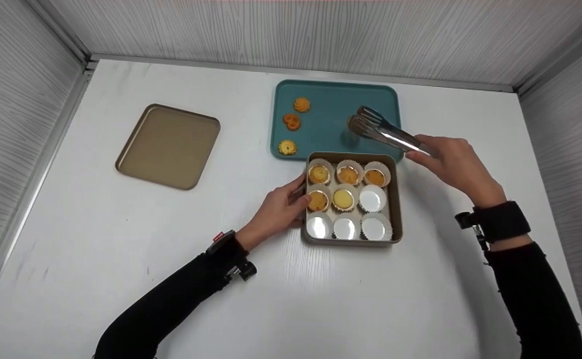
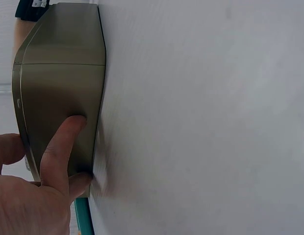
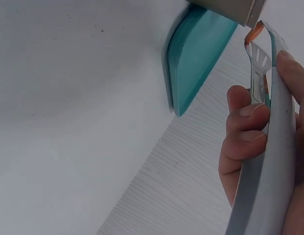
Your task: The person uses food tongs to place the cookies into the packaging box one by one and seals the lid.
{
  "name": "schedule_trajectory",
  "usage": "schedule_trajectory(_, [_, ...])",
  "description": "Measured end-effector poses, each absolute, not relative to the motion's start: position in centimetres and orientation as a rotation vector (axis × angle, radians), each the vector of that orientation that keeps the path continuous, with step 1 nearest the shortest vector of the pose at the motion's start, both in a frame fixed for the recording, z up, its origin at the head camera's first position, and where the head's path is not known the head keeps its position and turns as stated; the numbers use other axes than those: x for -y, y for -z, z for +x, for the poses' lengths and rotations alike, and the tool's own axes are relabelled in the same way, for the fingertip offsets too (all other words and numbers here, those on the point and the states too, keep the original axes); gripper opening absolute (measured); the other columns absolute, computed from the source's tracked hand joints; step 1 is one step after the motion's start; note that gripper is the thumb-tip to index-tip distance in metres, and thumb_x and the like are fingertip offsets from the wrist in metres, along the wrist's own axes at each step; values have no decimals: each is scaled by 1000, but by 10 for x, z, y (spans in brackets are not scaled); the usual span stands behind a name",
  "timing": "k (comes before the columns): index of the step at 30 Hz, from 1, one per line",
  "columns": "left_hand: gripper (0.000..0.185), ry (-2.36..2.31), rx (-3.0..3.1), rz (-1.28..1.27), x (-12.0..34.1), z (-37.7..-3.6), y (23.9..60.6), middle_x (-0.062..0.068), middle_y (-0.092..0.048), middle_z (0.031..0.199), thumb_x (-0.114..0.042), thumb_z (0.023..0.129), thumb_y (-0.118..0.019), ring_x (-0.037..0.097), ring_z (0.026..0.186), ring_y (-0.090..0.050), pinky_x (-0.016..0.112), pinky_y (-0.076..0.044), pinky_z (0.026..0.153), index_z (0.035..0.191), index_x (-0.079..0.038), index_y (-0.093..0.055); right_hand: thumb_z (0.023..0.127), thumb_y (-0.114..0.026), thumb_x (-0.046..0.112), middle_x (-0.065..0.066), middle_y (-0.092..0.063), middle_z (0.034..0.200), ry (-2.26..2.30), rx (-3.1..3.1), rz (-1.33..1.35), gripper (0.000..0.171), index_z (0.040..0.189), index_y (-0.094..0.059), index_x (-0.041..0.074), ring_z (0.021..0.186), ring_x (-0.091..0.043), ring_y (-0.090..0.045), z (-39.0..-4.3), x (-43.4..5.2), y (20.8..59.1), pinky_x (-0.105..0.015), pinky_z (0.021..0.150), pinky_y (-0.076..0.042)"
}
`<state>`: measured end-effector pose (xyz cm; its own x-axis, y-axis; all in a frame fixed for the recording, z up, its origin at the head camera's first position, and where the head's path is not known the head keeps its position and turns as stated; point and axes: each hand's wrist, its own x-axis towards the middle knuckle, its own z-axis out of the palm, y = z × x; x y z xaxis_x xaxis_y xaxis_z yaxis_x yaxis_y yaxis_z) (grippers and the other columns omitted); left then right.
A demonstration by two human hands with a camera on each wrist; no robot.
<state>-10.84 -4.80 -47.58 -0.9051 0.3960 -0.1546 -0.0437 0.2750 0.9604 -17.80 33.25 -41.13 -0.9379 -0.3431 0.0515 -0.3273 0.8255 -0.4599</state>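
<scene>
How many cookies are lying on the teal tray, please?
3, all on the left side of the teal tray: one at the back, one in the middle, one nearest the tin.

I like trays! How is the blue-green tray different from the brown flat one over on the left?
The teal tray holds three cookies; the tan tray holds nothing. The teal tray lies square to the table's edges, the tan tray turned at an angle. The teal tray touches the muffin tin; the tan tray lies alone. Both are flat rounded rectangles.
</scene>
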Motion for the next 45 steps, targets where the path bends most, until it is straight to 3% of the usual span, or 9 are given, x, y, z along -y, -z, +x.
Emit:
schedule_trajectory(4, [62, -1660, -2194, 323, 48, -109, 477, 13, -45, 158, -17, 107, -57, 22, 140, -50, 31, -43, 113, 162, -5, -30, 101, -69, 36, -19, -74, 118, 734, -2987, -549, 51, 136, -66, -1, 97, -31, -67, -166, -337, 406, -51, 83, -53])
schedule_trajectory(10, [62, -1629, -2229, 338, 48, -109, 476, 14, -44, 159, -18, 107, -56, 22, 141, -50, 30, -39, 116, 161, -3, -31, 100, -71, 32, -11, -76, 107, 680, -3036, -599, 42, 133, -69, 5, 84, -21, -61, -149, -345, 400, -37, 74, -48])
schedule_trajectory(17, [62, -1643, -2212, 329, 48, -109, 476, 14, -43, 159, -18, 107, -56, 21, 141, -49, 30, -39, 116, 161, -3, -31, 98, -75, 29, -15, -76, 111, 682, -3061, -610, 44, 134, -69, 4, 87, -25, -66, -131, -351, 395, -36, 74, -50])
schedule_trajectory(22, [62, -1648, -2203, 327, 48, -109, 477, 14, -44, 159, -18, 107, -56, 21, 141, -49, 30, -39, 116, 161, -4, -30, 96, -77, 25, -13, -76, 107, 674, -3078, -659, 43, 133, -70, 4, 81, -20, -62, -116, -355, 393, -22, 72, -45])
schedule_trajectory(27, [62, -1648, -2202, 325, 48, -110, 477, 14, -44, 159, -19, 107, -56, 22, 141, -50, 32, -39, 116, 162, -5, -30, 96, -77, 25, -8, -77, 105, 653, -3088, -692, 41, 132, -71, 7, 76, -16, -58, -100, -356, 393, -16, 70, -41])
schedule_trajectory(37, [62, -1646, -2212, 336, 48, -108, 477, 14, -44, 159, -17, 107, -56, 22, 142, -48, 30, -38, 117, 162, -4, -30, 94, -79, 22, 2, -75, 101, 606, -3088, -750, 37, 129, -73, 12, 73, -10, -55, -78, -360, 397, -17, 67, -41])
schedule_trajectory(45, [62, -1674, -2182, 336, 49, -108, 476, 16, -45, 158, -16, 107, -56, 22, 141, -50, 31, -39, 116, 161, -3, -30, 88, -84, 20, 13, -62, 83, 526, -3126, -833, 38, 124, -74, 16, 69, -7, -49, -66, -363, 393, -19, 62, -39])
